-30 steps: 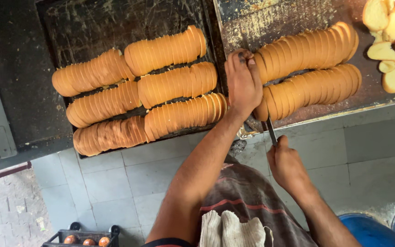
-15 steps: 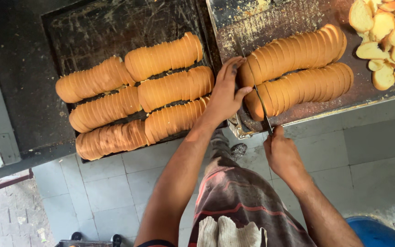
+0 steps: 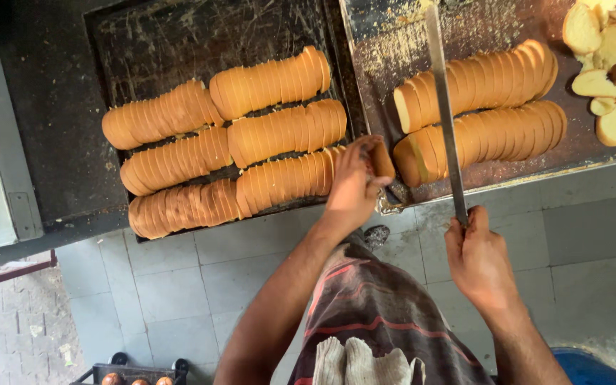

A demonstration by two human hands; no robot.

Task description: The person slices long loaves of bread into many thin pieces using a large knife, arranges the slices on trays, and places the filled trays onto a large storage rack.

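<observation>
Head view: the left hand (image 3: pixel 354 182) pinches a few golden-brown sliced rusk pieces (image 3: pixel 381 158) at the dark left baking tray (image 3: pixel 144 43), while at 3 o'clock the right hand (image 3: pixel 475 260) grips a long steel knife (image 3: pixel 442 100) lying across the sliced loaves (image 3: pixel 507 107). Best keep those slices pressed together (upright, not fanning), I judge, with the blade held flat and steady.

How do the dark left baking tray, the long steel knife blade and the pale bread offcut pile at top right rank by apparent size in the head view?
1. Dark left baking tray, by far the largest.
2. Long steel knife blade, long but narrow, held in the right hand.
3. Pale bread offcut pile, though the frame edge cuts it off, so its full extent is unsure.
</observation>
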